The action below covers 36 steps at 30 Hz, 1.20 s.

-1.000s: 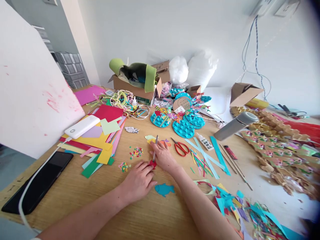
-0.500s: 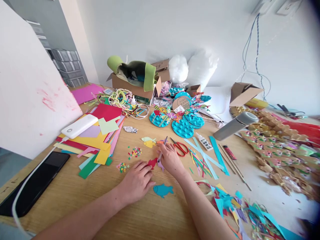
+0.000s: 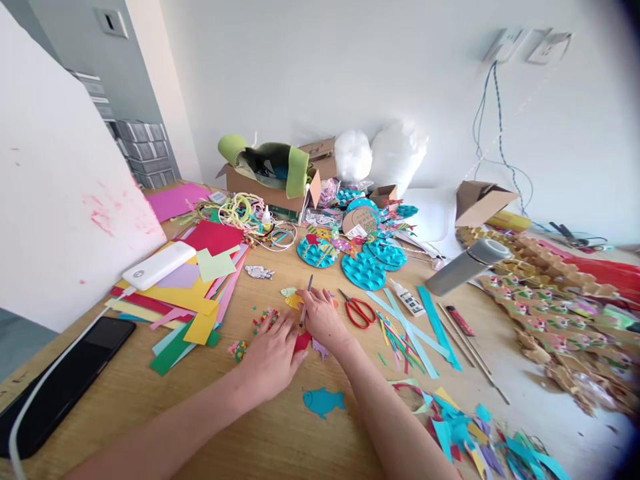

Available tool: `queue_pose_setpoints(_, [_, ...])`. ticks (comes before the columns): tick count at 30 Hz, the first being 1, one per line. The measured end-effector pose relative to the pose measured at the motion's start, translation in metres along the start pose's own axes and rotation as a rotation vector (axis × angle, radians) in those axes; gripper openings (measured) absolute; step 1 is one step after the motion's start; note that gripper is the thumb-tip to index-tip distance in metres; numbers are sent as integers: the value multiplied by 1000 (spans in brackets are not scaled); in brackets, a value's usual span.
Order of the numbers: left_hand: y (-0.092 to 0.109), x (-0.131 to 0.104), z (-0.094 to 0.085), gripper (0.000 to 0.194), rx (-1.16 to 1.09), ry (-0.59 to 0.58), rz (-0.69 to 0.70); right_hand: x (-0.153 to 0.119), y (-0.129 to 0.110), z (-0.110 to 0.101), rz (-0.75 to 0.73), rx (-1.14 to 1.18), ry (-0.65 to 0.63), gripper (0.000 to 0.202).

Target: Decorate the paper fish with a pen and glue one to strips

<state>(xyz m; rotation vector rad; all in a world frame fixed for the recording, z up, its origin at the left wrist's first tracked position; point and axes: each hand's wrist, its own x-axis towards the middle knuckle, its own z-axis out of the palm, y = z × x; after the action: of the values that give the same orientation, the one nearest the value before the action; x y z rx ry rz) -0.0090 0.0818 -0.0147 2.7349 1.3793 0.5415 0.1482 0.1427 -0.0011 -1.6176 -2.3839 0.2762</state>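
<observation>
My right hand (image 3: 325, 320) holds a dark pen (image 3: 307, 300) upright over a red paper fish (image 3: 303, 343). On the fish's left side lies my left hand (image 3: 271, 350), its fingers spread flat and touching the paper. A purple paper piece (image 3: 320, 348) shows under my right wrist. Yellow and pale green paper fish (image 3: 290, 297) lie just beyond my hands, partly covered. Nearer me is a blue paper fish (image 3: 324, 401). Small coloured paper bits (image 3: 265, 320) sit beside my left fingers.
Red scissors (image 3: 360, 313), a glue bottle (image 3: 407, 298) and paper strips lie right. A grey flask (image 3: 467, 267) stands tilted in view behind them. Coloured paper (image 3: 200, 303), a power bank (image 3: 159, 265) and a phone (image 3: 65, 373) are left; a cardboard box (image 3: 265, 187) is at the back.
Both hands have shifted slightly left, and the pen has moved left with my right hand. My left hand now covers more of the paper bits. The camera view has tilted up a little.
</observation>
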Motion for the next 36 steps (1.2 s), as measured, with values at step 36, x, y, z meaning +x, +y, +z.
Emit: queue_pose_setpoints(36, [35,-17,-10,21,-88,48,62,-27,14,-7,127,-52,-21,41])
